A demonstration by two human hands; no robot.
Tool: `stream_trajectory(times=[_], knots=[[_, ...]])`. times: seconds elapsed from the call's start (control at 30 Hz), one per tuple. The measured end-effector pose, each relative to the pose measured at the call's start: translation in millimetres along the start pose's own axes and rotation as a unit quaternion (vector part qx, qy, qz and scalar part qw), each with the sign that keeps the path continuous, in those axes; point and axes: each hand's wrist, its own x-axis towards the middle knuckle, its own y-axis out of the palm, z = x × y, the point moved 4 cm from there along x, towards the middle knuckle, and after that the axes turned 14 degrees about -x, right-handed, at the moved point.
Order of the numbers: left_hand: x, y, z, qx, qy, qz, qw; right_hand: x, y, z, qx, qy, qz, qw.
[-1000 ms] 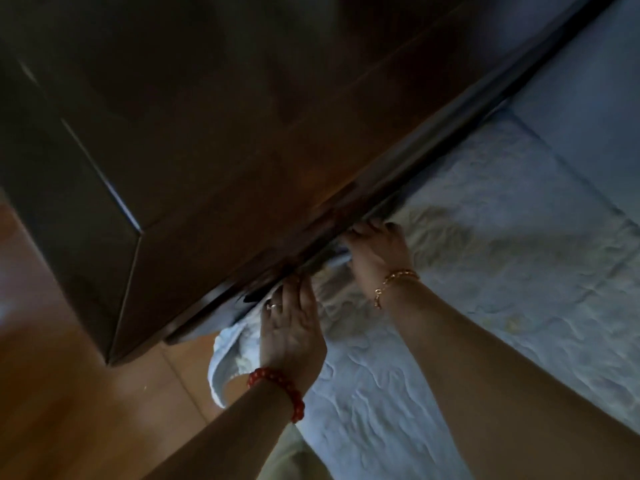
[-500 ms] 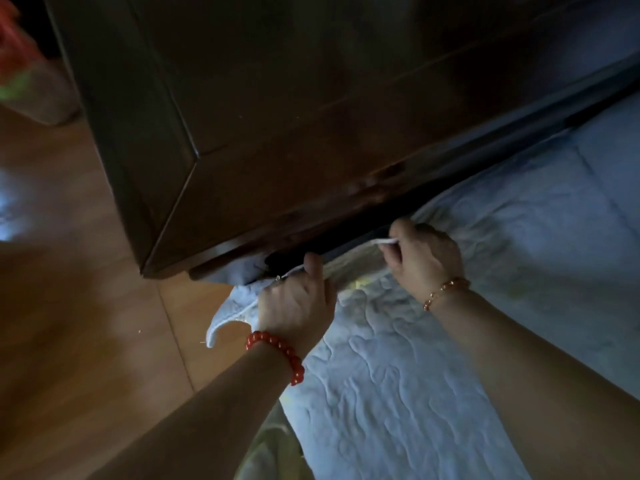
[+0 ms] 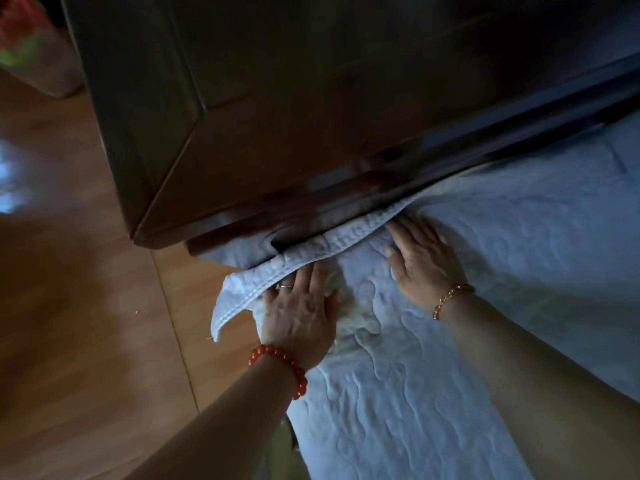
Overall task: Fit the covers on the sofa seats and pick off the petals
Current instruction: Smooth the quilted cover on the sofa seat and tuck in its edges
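Both hands flat, fingers spread, gripping nothing: left hand (image 3: 298, 317) under the cover (image 3: 433, 375) folded edge, right hand (image 3: 424, 259) pressing it at the dark wooden sofa arm (image 3: 311, 133). Cover corner overhangs the floor (image 3: 86, 341).

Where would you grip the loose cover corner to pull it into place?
Probably pinch the cover corner at its stitched hem, coming from the floor side with the left hand: it hangs free off the seat there, while the rest is folded back under the sofa arm.
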Motion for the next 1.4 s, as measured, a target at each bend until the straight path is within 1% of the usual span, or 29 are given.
stream_trajectory(times=[0.1, 0.17, 0.27, 0.37, 0.43, 0.53, 0.63, 0.7, 0.77, 0.83, 0.9, 0.97, 1.03, 1.13, 1.2, 1.27, 1.33, 1.4], knots=[[11.5, -4.4, -0.6, 0.010, -0.036, -0.014, 0.999, 13.8, 1.3, 3.4, -0.063, 0.001, 0.023, 0.998], [22.5, -6.0, -5.3, 0.013, -0.069, 0.006, 0.997, 24.6, 0.2, 8.1, -0.068, 0.017, 0.033, 0.997], [30.3, -6.5, -9.6, 0.014, -0.087, 0.016, 0.996, 30.2, 4.6, 14.2, -0.074, 0.037, 0.031, 0.996], [26.5, -3.7, -3.4, -0.015, -0.069, -0.006, 0.997, 29.7, 6.5, 18.0, -0.066, 0.036, 0.015, 0.997], [25.5, -2.3, -2.0, -0.035, -0.057, -0.002, 0.998, 30.2, 5.5, 19.3, -0.058, 0.027, 0.017, 0.998], [29.1, -5.5, -0.5, -0.057, -0.075, 0.028, 0.995, 29.5, 4.7, 21.6, -0.071, 0.018, 0.042, 0.996], [34.1, -7.9, 2.7, -0.039, -0.085, 0.055, 0.994, 28.7, 5.6, 25.1, -0.112, -0.004, 0.076, 0.991], [34.5, -7.0, -0.3, -0.013, -0.088, 0.082, 0.993, 27.5, 5.7, 25.7, -0.132, -0.021, 0.080, 0.988], [35.7, -7.7, -2.1, -0.017, -0.091, 0.096, 0.991, 28.4, 4.9, 24.8, -0.141, -0.028, 0.069, 0.987], [36.7, -8.9, 2.3, -0.053, -0.079, 0.068, 0.993, 31.6, 5.2, 22.8, -0.129, -0.042, 0.064, 0.989], [31.2, -9.8, 5.3, -0.076, -0.047, 0.034, 0.995, 30.8, 6.3, 20.0, -0.103, -0.057, 0.062, 0.991], [23.6, -8.4, 6.5, -0.106, -0.035, 0.037, 0.993, 28.4, 5.4, 18.7, -0.079, -0.069, 0.055, 0.993], [22.7, -6.7, 11.4, -0.120, -0.045, 0.066, 0.990, 30.7, 6.5, 20.0, -0.081, -0.075, 0.072, 0.991], [32.8, -6.8, 23.2, -0.100, -0.067, 0.098, 0.988, 39.5, 8.1, 21.7, -0.113, -0.065, 0.112, 0.985], [38.9, -7.5, 26.3, -0.085, -0.096, 0.113, 0.985, 42.9, 10.0, 21.9, -0.130, -0.062, 0.119, 0.982], [38.9, -6.6, 23.1, -0.058, -0.106, 0.124, 0.985, 39.6, 12.6, 21.7, -0.131, -0.065, 0.120, 0.982], [33.6, -7.7, 22.9, -0.069, -0.095, 0.101, 0.988, 38.6, 13.8, 21.0, -0.113, -0.061, 0.118, 0.985], [24.1, -8.7, 29.6, -0.112, -0.055, 0.069, 0.990, 39.6, 14.3, 20.4, -0.088, -0.043, 0.104, 0.990]])
